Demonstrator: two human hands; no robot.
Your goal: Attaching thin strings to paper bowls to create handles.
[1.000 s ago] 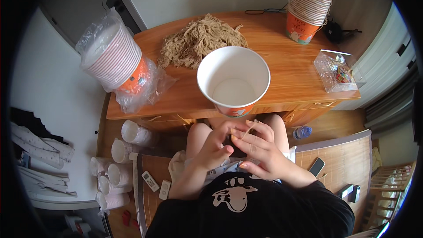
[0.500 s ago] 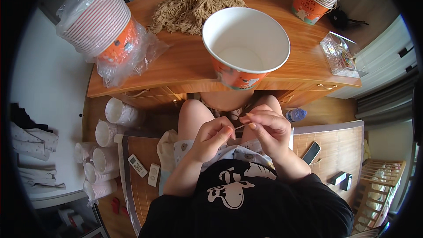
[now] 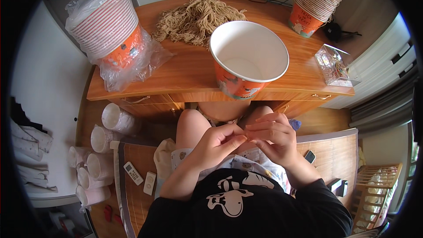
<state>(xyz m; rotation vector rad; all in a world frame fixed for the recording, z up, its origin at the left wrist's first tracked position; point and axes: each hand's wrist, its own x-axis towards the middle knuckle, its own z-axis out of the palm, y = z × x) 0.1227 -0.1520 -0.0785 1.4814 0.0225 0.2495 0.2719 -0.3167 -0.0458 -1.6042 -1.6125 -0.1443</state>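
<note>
Over my lap, my left hand (image 3: 221, 144) and my right hand (image 3: 276, 137) meet with their fingertips together. Both are closed in a pinch on a thin cord, which my fingers almost wholly hide now. Ahead of them a large orange paper bucket (image 3: 233, 86) with a white inside stands upright near the desk's front edge, apart from both hands. Behind it lies a heap of tan cords (image 3: 198, 20).
On the wooden desk (image 3: 185, 68) stand a bagged bucket stack (image 3: 105, 28) at left, another stack (image 3: 308, 9) at far right and a clear box (image 3: 337, 66). Several wrapped white containers (image 3: 99, 166) crowd the floor at left. A phone (image 3: 310, 156) lies at right.
My hands have drawn together, so the thin cord that showed between them is now mostly hidden. The whole view has shifted slightly, with the desk lower in the picture.
</note>
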